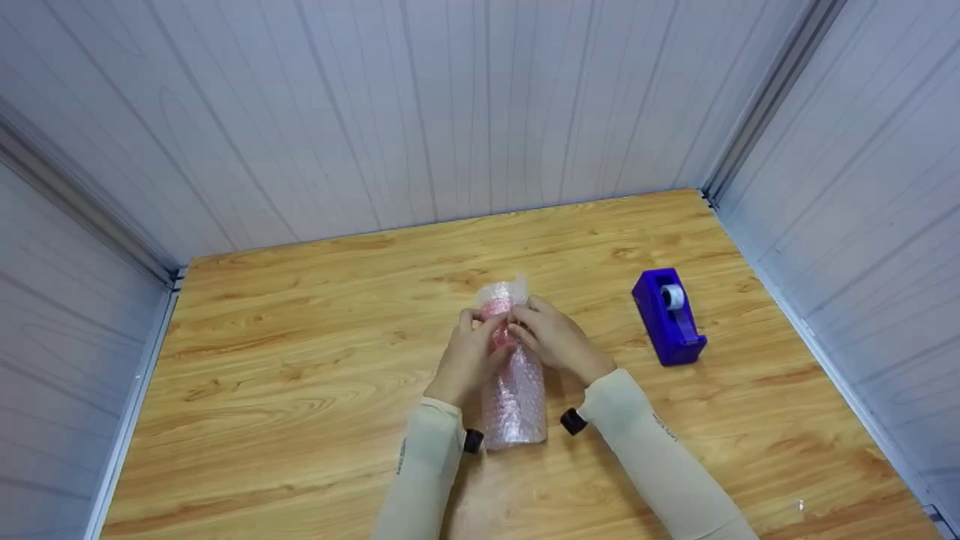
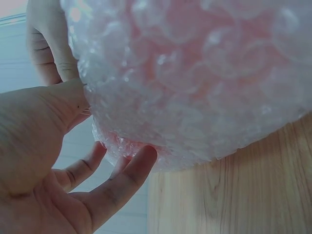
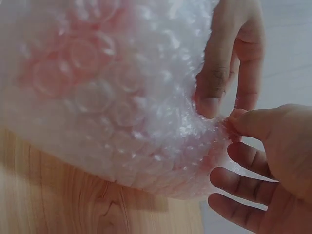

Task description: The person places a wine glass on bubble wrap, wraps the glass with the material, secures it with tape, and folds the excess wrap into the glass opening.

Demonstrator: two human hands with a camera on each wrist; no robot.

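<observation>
A long bundle of bubble wrap [image 1: 515, 405] lies on the wooden table, its length pointing away from me. Something pink or red shows through its far half; its kind is hidden by the wrap. My left hand [image 1: 461, 361] holds the bundle from the left, with fingers curled against its side in the left wrist view. From the right, my right hand [image 1: 559, 341] pinches an edge of the wrap between thumb and forefinger, clearest in the right wrist view. The fingertips of both hands almost meet on top of the bundle.
A blue tape dispenser [image 1: 660, 322] with a roll of clear tape [image 1: 673, 297] stands to the right of my hands. Pale ribbed walls [image 1: 450, 112] enclose the table [image 1: 300, 360] at the back and both sides. A small shiny scrap [image 1: 800, 505] lies near the front right.
</observation>
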